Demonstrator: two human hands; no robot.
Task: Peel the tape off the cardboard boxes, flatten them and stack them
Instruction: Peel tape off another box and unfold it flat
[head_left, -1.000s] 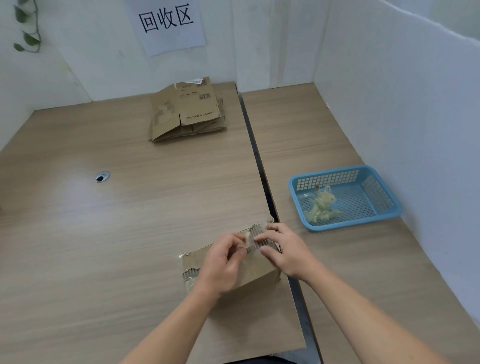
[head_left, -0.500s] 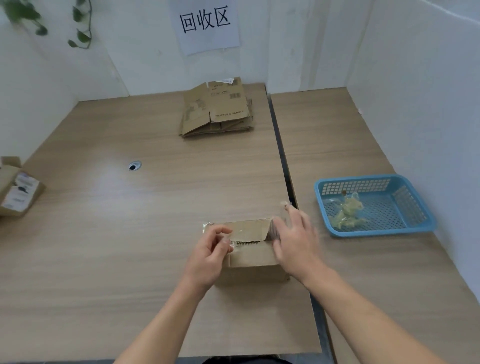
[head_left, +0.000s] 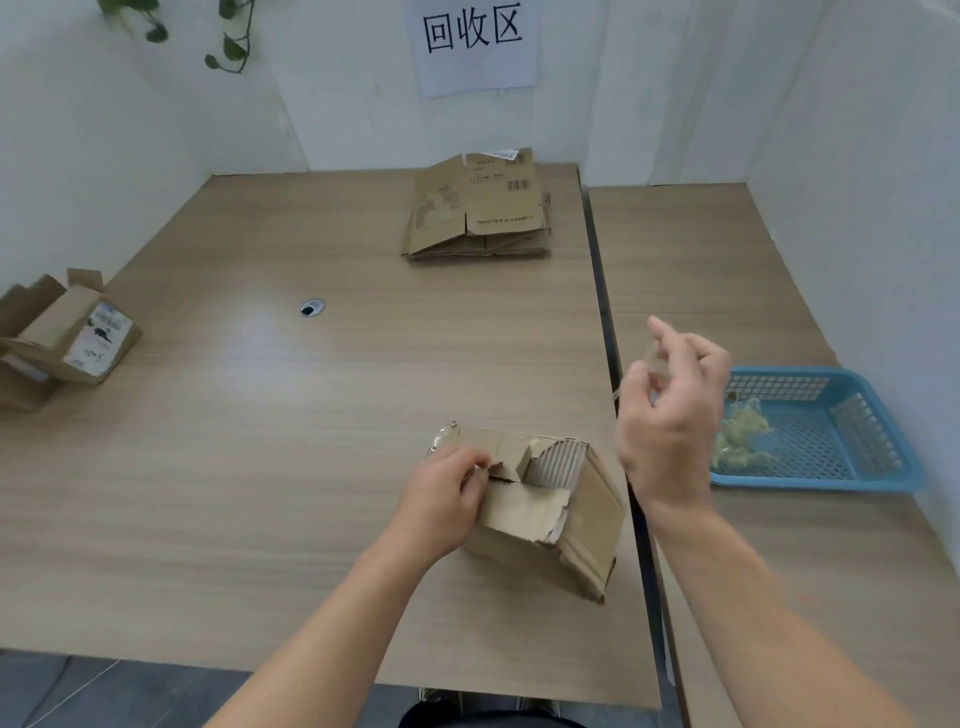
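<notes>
Cardboard box (head_left: 545, 506) near the front edge of the tabletop (head_left: 260, 441), just beside the seam with the second table, top flaps torn ragged, corrugation showing. Left hand (head_left: 441, 499) pinching the box's left top edge, next to a crumpled shiny tag of tape (head_left: 444, 441) still stuck at that corner. Right hand (head_left: 670, 415) raised clear of the box, fingers curled on a thin, nearly see-through strip of tape (head_left: 649, 358), blurred, well short of the blue basket (head_left: 883, 415) by the right-hand table's near right edge. Likely trouble: sticky strip clinging to fingers instead of dropping onto the tape wad (head_left: 743, 436) already in the basket; remaining tag tearing more paper facing if yanked; one-handed hold letting the light box skid. Flattened stack (head_left: 478, 213) at the far edge; more boxes (head_left: 62, 332) at the left edge.
</notes>
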